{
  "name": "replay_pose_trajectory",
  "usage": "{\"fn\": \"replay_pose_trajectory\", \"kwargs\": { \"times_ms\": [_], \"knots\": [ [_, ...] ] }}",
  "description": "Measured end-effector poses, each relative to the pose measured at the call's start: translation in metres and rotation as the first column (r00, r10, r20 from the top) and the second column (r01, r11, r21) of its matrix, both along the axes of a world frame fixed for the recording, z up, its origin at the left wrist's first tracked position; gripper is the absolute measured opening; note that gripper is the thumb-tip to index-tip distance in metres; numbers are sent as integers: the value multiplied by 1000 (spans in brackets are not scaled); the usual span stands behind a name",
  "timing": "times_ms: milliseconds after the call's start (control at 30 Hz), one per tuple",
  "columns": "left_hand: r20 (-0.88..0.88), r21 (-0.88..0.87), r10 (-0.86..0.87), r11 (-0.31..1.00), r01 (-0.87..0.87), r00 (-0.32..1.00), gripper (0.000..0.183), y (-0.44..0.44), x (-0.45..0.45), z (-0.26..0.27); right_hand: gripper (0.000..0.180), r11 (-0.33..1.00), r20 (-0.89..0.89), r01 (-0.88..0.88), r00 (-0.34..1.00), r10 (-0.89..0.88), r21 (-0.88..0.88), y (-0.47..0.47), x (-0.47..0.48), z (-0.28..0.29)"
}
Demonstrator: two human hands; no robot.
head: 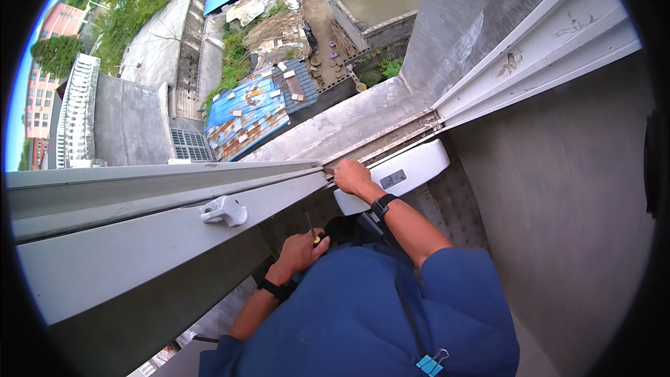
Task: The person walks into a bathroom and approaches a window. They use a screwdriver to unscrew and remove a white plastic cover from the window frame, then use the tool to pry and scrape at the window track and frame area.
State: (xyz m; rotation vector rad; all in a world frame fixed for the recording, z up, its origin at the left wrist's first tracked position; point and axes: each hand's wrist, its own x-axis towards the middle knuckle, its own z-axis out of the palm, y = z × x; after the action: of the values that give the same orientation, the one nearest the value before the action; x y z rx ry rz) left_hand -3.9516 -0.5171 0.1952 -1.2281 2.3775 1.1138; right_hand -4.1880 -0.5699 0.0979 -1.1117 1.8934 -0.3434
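My right hand is at the dirty lower track of a white-framed sliding window, its fingers closed by the end of the sash's bottom rail. A small brownish piece shows at the fingertips; whether it is held or part of the track, I cannot tell. Lower down, near my waist, my left hand grips a screwdriver with a thin shaft and a black and yellow handle, its tip pointing up and away from me. A white window latch sits on the sash frame to the left.
A white oblong case with a grey panel lies below the track, under my right wrist. The window's side jamb rises at the right beside a grey wall. Beyond the concrete sill is a long drop to roofs and a walled pond.
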Motion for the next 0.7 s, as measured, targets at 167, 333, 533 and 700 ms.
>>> {"fn": "replay_pose_trajectory", "kwargs": {
  "times_ms": [167,333,533,700],
  "knots": [
    [41,12,32,999,-33,999,40,9,-5,5,32,1000,-57,-18,998,19,23,-10,-22,-11],
    [6,22,12,1000,-12,1000,39,14,-18,2,50,994,-182,57,983,-39,96,-3,-88,7],
    [-11,34,-19,999,19,1000,38,21,-26,-5,28,978,-315,166,942,-119,125,6,-148,55],
    [-6,66,-39,997,39,999,40,22,-33,-5,32,992,-95,-40,994,52,123,-13,-70,24]
  ]
}}
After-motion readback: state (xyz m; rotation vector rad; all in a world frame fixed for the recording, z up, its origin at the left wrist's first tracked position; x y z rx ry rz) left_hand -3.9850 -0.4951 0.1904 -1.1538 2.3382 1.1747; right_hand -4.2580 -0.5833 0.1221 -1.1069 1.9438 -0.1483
